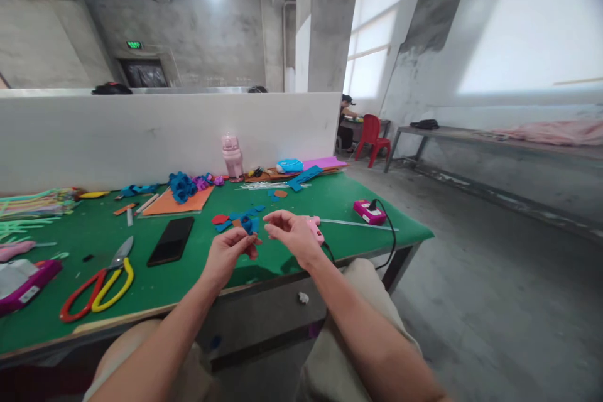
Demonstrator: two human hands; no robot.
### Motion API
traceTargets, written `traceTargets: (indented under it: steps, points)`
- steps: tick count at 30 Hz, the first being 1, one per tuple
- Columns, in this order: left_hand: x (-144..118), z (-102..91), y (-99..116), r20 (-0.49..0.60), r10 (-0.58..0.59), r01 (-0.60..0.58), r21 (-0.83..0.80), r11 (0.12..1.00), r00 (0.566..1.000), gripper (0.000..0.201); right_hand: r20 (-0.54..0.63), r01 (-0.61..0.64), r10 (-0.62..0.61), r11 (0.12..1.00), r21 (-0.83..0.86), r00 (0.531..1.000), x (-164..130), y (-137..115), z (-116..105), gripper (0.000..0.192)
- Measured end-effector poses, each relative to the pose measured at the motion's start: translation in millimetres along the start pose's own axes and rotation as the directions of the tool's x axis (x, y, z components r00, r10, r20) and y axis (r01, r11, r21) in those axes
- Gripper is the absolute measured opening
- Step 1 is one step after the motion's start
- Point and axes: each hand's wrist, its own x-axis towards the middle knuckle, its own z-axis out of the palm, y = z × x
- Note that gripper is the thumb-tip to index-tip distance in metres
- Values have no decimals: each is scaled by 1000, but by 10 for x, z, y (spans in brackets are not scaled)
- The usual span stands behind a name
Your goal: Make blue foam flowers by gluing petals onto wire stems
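My left hand is closed, its thumb and fingers pinching a small rolled flower piece of blue and brown felt-like material. Just to the right, my right hand has thumb and fingers apart, and I see nothing between them. A pink glue gun lies beyond it, partly covered by the hand, with a clear glue stick reaching out to the right. Blue scraps and a red piece lie on the green table behind the left hand.
Red-and-yellow scissors and a black phone lie at left. Finished blue flowers rest on an orange sheet. A pink bottle stands by the white partition. A magenta power socket trails a black cable at right.
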Motion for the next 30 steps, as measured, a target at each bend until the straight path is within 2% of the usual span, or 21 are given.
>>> traceTargets:
  steps: [3,9,13,17,23,26,28,30]
  points:
    - [-1,-8,-25,56,-34,39,-96,995,998,17,68,47,-43,997,-57,997,-24,21,61,15]
    - [-19,26,-8,72,-68,74,-88,993,995,18,35,124,-119,963,-238,992,-30,23,100,11]
    - [-29,49,17,69,-66,71,-79,994,995,19,56,126,-116,959,-253,992,-32,31,115,9]
    - [-29,44,4,76,-79,85,-69,994,994,19,25,155,-154,946,-284,988,-28,39,116,12]
    - [-17,24,-57,77,-92,97,-62,993,993,19,-65,143,-159,968,-207,985,7,19,41,19]
    - [-14,22,-70,66,-89,95,-94,991,994,20,-89,138,-161,965,-221,983,17,31,-9,20]
    - [-14,21,-70,56,-86,92,-113,989,995,20,-34,142,-159,946,-293,987,8,50,-27,20]
    - [-14,19,-70,60,-77,84,-113,990,995,20,70,166,-150,909,-383,986,-15,73,-22,21]
